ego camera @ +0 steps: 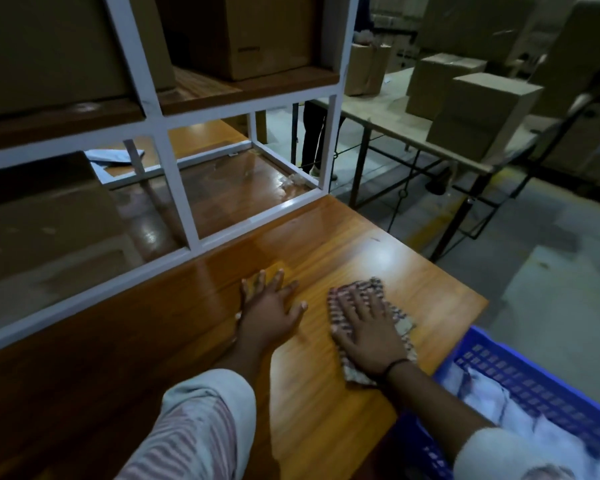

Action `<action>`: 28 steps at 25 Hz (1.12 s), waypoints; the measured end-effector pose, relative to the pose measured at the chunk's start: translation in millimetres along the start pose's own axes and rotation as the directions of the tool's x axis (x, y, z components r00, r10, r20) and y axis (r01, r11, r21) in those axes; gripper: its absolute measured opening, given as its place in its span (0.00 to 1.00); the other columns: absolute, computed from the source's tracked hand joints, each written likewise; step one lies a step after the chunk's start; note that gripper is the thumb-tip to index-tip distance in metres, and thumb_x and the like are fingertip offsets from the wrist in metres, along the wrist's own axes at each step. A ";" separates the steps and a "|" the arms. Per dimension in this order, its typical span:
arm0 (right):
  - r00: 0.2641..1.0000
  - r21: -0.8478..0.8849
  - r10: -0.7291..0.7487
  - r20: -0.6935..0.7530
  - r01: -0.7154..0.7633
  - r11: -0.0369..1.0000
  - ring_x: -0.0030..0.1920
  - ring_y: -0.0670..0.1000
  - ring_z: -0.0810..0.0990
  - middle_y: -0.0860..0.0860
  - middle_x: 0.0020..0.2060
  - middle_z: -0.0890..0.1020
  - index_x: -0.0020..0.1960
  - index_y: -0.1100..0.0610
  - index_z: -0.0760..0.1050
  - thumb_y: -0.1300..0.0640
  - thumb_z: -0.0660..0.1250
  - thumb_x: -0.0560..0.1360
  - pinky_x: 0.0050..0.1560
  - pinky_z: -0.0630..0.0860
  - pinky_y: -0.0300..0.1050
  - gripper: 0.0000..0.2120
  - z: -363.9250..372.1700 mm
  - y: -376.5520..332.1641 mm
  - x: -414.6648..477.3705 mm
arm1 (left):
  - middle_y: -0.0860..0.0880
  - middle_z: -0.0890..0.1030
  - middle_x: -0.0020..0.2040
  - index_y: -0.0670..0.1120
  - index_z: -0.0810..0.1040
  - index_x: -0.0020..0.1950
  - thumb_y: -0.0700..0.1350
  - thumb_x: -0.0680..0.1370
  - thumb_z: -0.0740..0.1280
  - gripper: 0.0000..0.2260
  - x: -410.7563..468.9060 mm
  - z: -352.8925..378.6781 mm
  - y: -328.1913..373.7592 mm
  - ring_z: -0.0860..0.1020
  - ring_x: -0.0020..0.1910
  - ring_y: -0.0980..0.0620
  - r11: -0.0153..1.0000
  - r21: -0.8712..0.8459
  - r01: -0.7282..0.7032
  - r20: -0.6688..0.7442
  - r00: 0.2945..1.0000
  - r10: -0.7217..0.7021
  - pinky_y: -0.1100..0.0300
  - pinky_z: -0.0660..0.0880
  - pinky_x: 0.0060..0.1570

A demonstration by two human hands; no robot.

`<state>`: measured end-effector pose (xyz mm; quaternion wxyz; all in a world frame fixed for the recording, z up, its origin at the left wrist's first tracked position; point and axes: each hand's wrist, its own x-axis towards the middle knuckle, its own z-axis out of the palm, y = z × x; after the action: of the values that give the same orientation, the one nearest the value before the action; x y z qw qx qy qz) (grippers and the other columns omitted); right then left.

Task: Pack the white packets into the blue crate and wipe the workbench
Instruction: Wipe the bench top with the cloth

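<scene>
Cardboard boxes point(478, 109) crowd the dim warehouse behind a glossy orange-brown wooden workbench point(361, 244), which carries a white metal rack point(174, 161) at its back. A blue perforated plastic crate point(520, 372) sits at the bench's near right corner with crumpled white packets point(492, 396) already inside, so packing looks largely done and wiping is the step in hand. A checked woven cloth point(371, 289) lies flat on the bench under the right hand point(368, 330), whose spread, straight fingers press it down. The left hand point(267, 313) rests beside it, palm flat, grasping nothing. Next, the cloth likely needs sweeping across the unwiped bench towards the rack.
</scene>
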<state>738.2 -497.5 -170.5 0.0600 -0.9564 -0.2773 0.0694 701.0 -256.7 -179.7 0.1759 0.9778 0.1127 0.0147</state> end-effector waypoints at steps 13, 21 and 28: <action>0.931 0.068 0.352 -0.094 -0.347 0.935 0.80 0.61 0.46 0.52 0.82 0.48 0.82 0.45 0.46 0.31 0.42 0.78 0.77 0.42 0.64 0.36 23.4 -46.1 -34.3 | 0.54 0.67 0.79 0.63 0.67 0.77 0.69 0.80 0.53 0.27 -156.1 -16.0 -111.1 0.61 0.80 0.45 0.989 0.051 0.139 -0.188 0.974 -0.127 0.34 0.54 0.76; 0.913 -0.048 -0.403 -0.066 0.401 0.915 0.81 0.52 0.40 0.45 0.81 0.47 0.81 0.40 0.50 0.31 0.48 0.81 0.78 0.35 0.52 0.32 46.3 -145.9 -135.9 | 0.54 0.65 0.80 0.62 0.68 0.76 0.69 0.79 0.53 0.27 -155.8 -21.1 -110.2 0.58 0.81 0.46 0.990 -0.007 0.139 -0.176 0.975 -0.138 0.34 0.49 0.76; 0.954 0.013 0.290 -0.079 -0.290 0.957 0.80 0.57 0.40 0.49 0.81 0.42 0.81 0.42 0.41 0.28 0.37 0.76 0.78 0.37 0.60 0.38 32.5 -77.4 -65.0 | 0.54 0.67 0.79 0.62 0.69 0.76 0.69 0.79 0.53 0.27 -153.5 -20.6 -109.5 0.58 0.80 0.46 0.990 0.004 0.141 -0.196 0.971 -0.137 0.34 0.48 0.76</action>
<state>638.0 -465.1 -184.1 0.0609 -0.9887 -0.1315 0.0394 526.5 -184.3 -196.7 0.1560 0.9629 0.1977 0.0970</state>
